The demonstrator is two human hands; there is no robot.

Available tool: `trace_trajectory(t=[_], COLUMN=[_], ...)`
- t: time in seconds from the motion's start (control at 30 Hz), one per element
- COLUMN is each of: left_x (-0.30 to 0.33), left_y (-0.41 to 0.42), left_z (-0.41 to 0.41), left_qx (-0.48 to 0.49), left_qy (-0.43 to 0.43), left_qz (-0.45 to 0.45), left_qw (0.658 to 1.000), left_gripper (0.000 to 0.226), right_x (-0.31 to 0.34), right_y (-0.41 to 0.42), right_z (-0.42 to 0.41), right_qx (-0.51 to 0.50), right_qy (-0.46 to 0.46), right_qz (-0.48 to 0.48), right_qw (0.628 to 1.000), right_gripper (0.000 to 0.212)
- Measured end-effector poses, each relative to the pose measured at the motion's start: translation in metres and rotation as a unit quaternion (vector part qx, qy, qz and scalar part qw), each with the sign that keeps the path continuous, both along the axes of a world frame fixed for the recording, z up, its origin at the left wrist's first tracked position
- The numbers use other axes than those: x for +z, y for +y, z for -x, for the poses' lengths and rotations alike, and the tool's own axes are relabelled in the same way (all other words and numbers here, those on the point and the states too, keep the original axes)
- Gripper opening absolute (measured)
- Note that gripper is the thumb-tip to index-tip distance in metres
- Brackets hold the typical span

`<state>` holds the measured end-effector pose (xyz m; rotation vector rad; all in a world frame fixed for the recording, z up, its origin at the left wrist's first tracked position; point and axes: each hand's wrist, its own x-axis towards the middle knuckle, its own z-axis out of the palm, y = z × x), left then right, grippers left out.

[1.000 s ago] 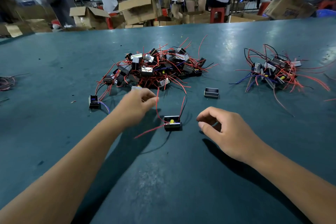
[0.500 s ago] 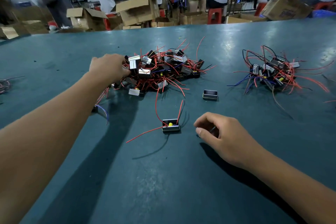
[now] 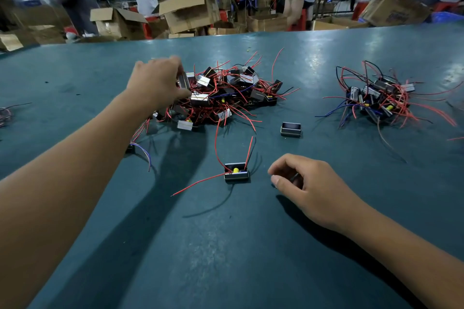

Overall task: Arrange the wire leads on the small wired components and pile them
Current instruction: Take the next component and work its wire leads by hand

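**Wired components on teal bench: two heaps, strays, both hands**

Central heap (image 3: 226,94): black-and-silver blocks tangled in red leads, far of centre on the teal table (image 3: 251,246)
Left hand (image 3: 157,81): reaching into the left edge of that heap, fingers curled, thumb and fingers pinching a silver-faced component (image 3: 184,81) at the heap's rim
Right hand (image 3: 305,184): resting on the table near right of centre, fingers curled inward round a small dark item; item largely hidden, identity not discernible
Single component (image 3: 236,171): lying alone just left of the right hand, not touching it; black case, yellow part inside, red leads trailing far and near-left, one black lead alongside
Empty black case (image 3: 290,129): lying apart between the central heap and the right heap, without leads
Right heap (image 3: 376,99): smaller cluster far right, red leads fanning out, some blue and black
Stray component with blue and red leads (image 3: 140,150): left of centre, partly hidden behind the left forearm
Background: cardboard boxes (image 3: 190,11) and seated or standing people beyond the far table edge
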<state>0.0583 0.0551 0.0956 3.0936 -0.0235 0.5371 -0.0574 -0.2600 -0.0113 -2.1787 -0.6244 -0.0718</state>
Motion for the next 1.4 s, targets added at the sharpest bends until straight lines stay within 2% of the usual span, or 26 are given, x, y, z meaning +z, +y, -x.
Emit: trace_trajectory(t=[0.07, 0.13, 0.2, 0.3, 0.4, 0.43, 0.5, 0.53, 0.67, 0.77, 0.87, 1.0, 1.03, 1.07, 1.13, 1.17, 1.2, 1.3, 1.4], left_x=[0.017, 0.034, 0.045, 0.040, 0.017, 0.009, -0.001, -0.004, -0.010, -0.022, -0.038, -0.060, -0.065, -0.071, -0.083, -0.089, -0.095, -0.101, -0.103], left_y=[-0.004, -0.012, -0.020, -0.041, -0.067, -0.075, -0.090, -0.095, -0.122, -0.143, -0.155, -0.163, -0.163, -0.161, -0.155, -0.152, -0.150, -0.146, -0.144], left_z=[0.013, 0.031, 0.046, 0.068, 0.080, 0.083, 0.088, 0.091, 0.104, 0.116, 0.127, 0.140, 0.144, 0.147, 0.154, 0.157, 0.159, 0.156, 0.148], left_qx=[-0.056, -0.096, -0.119, -0.167, -0.126, -0.109, -0.100, -0.105, -0.151, -0.172, -0.191, -0.207, -0.205, -0.202, -0.201, -0.200, -0.195, -0.166, -0.178], left_qy=[-0.039, -0.100, -0.143, -0.098, 0.007, 0.032, 0.063, 0.070, 0.064, 0.067, 0.104, 0.180, 0.193, 0.195, 0.176, 0.164, 0.151, 0.116, 0.112], left_qz=[0.129, 0.254, 0.314, 0.415, 0.548, 0.554, 0.520, 0.497, 0.458, 0.425, 0.474, 0.597, 0.613, 0.609, 0.531, 0.483, 0.456, 0.431, 0.352], left_qw=[0.989, 0.957, 0.931, 0.889, 0.827, 0.825, 0.846, 0.858, 0.874, 0.886, 0.853, 0.754, 0.738, 0.742, 0.804, 0.836, 0.855, 0.879, 0.912], left_gripper=[0.045, 0.045, 0.041, 0.037, 0.060, 0.065, 0.070, 0.071, 0.061, 0.051, 0.038, 0.026, 0.021, 0.014, 0.005, 0.007, 0.011, 0.020, 0.006], right_x=[0.000, 0.000, -0.001, 0.000, 0.003, 0.004, 0.008, 0.010, 0.021, 0.030, 0.036, 0.035, 0.034, 0.035, 0.035, 0.034, 0.033, 0.027, 0.019], right_y=[0.001, 0.001, 0.001, 0.000, 0.000, -0.001, -0.001, -0.001, 0.001, -0.005, -0.013, -0.020, -0.023, -0.027, -0.032, -0.034, -0.035, -0.035, -0.034], right_z=[0.000, 0.000, -0.001, -0.002, -0.004, -0.004, -0.004, -0.004, -0.002, -0.004, -0.007, -0.014, -0.016, -0.018, -0.020, -0.021, -0.022, -0.024, -0.026], right_qx=[0.000, -0.003, -0.008, -0.020, -0.039, -0.040, -0.032, -0.026, 0.007, 0.039, 0.073, 0.065, 0.066, 0.069, 0.070, 0.069, 0.067, 0.064, 0.065], right_qy=[-0.004, -0.001, 0.005, 0.013, 0.011, 0.011, 0.011, 0.011, 0.037, 0.077, 0.130, 0.196, 0.200, 0.199, 0.183, 0.171, 0.161, 0.158, 0.128], right_qz=[-0.001, -0.002, -0.005, -0.038, -0.094, -0.118, -0.166, -0.193, -0.318, -0.356, -0.321, -0.265, -0.246, -0.224, -0.168, -0.140, -0.113, -0.049, 0.018], right_qw=[1.000, 1.000, 1.000, 0.999, 0.995, 0.992, 0.986, 0.981, 0.947, 0.931, 0.935, 0.942, 0.946, 0.952, 0.966, 0.973, 0.978, 0.984, 0.990], right_gripper=[0.005, 0.006, 0.007, 0.010, 0.012, 0.010, 0.006, 0.012, 0.025, 0.031, 0.027, 0.017, 0.014, 0.013, 0.013, 0.013, 0.013, 0.015, 0.014])
